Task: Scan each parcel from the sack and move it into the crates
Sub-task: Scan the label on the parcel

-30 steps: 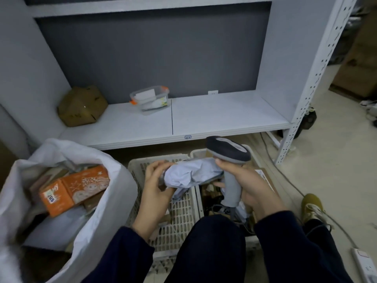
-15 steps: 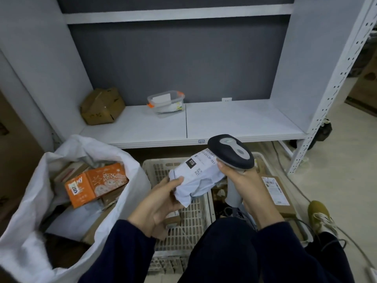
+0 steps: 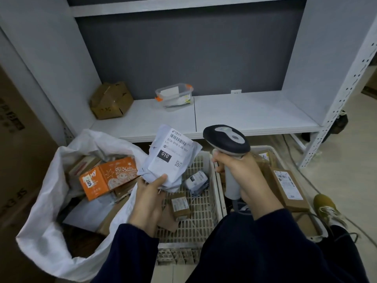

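My left hand (image 3: 150,196) grips the lower end of a pale grey soft parcel (image 3: 169,158), held up with its white label and barcode facing me. To its right, my right hand (image 3: 242,176) holds a grey and black handheld scanner (image 3: 226,139) by the handle, its head level with the parcel's top. An open white sack (image 3: 61,201) at the left contains an orange box (image 3: 108,176) and several other parcels. Below my hands stand two white plastic crates, the left crate (image 3: 204,221) holding a few small parcels and the right crate (image 3: 273,152) holding brown boxes.
A white shelf (image 3: 244,111) runs behind the crates, carrying a crumpled brown carton (image 3: 111,100) and a clear lidded tub (image 3: 174,94). A large cardboard box (image 3: 18,150) stands at the far left. Cables (image 3: 293,160) trail across the floor at the right, near my shoe (image 3: 326,207).
My left hand has turned the parcel and raised it, so its label now faces me. The scanner has moved apart from the parcel to the right. The view has shifted left.
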